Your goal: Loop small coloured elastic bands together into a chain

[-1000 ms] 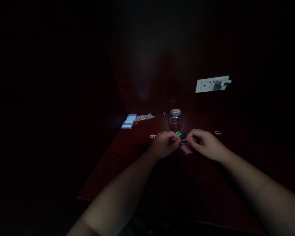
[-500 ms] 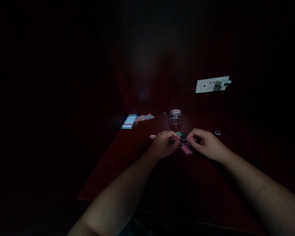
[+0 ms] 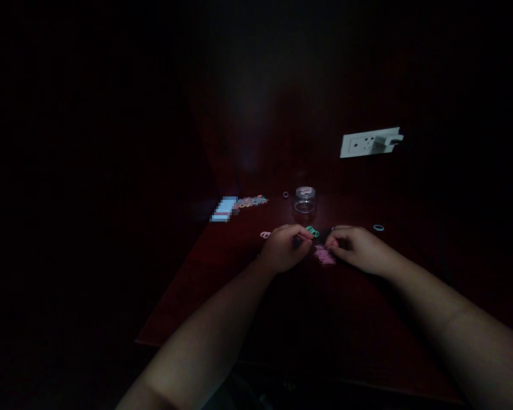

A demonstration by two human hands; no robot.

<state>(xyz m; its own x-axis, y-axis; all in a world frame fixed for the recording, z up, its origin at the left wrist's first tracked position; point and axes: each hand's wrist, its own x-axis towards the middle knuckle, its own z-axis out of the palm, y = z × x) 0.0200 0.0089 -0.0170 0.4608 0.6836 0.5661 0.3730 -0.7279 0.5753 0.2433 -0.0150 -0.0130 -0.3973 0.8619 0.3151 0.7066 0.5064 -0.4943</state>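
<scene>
You will find no readable text, label, brand, number or sign anywhere here; the scene is too dark and the items too small.

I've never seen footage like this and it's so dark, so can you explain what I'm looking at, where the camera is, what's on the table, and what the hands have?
There is no machine here. The camera sits on a person's head, looking forward and down, so the two bare forearms reaching in from the bottom are that person's own. The left hand and right hand meet over a dark reddish table, fingers curled as if pinching something tiny; it is too dim to tell what. Between them lies a small pink pile, with green rings just behind. Farther back stands a small clear jar. A heap of coloured rings lies to the left of the jar, and a blue ring lies to the right. On the wall is a white socket with a plug in it.
</scene>
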